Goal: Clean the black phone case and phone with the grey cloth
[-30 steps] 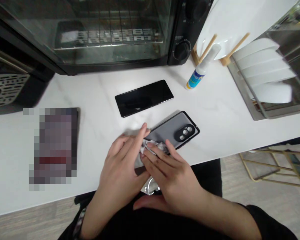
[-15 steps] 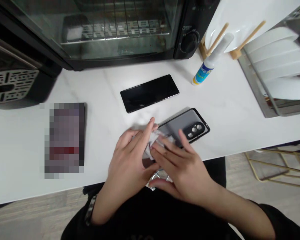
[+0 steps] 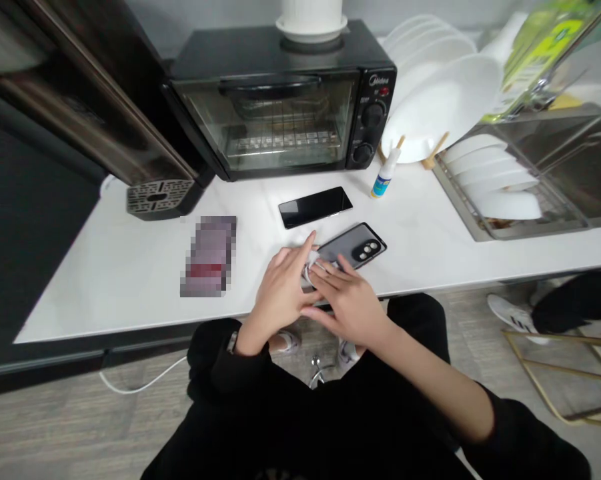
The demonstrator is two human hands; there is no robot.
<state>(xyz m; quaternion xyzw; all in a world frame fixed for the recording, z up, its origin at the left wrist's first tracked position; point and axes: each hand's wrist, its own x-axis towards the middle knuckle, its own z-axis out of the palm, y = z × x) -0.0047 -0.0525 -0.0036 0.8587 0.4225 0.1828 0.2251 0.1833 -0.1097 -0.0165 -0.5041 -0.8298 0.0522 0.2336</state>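
Observation:
A clear grey phone case [image 3: 349, 243] with a black rim and camera cut-outs lies near the counter's front edge. My left hand [image 3: 281, 288] is around its near-left end, mostly hiding that end. With bent fingers, my right hand [image 3: 349, 301] presses a crumpled white tissue [image 3: 311, 261] against the case; part of the tissue shows between both hands. Just beyond them, a black phone [image 3: 316, 207] rests flat, screen up. A small white bottle [image 3: 381, 181] with a blue label stands upright to the right of the phone.
A pixelated flat item [image 3: 209, 257] lies to the left on the white counter [image 3: 130, 283]. Behind are a toaster oven [image 3: 287, 127] and a dark appliance with a drip grate [image 3: 160, 198]. White bowls [image 3: 497, 180] stand in a sink rack at right. A gold-framed stool [image 3: 565, 370] is on the floor.
The head view has pulled back and tilted up, showing more of the oven, plates and floor. Both hands stay at the case with the tissue; the phone and bottle keep their places.

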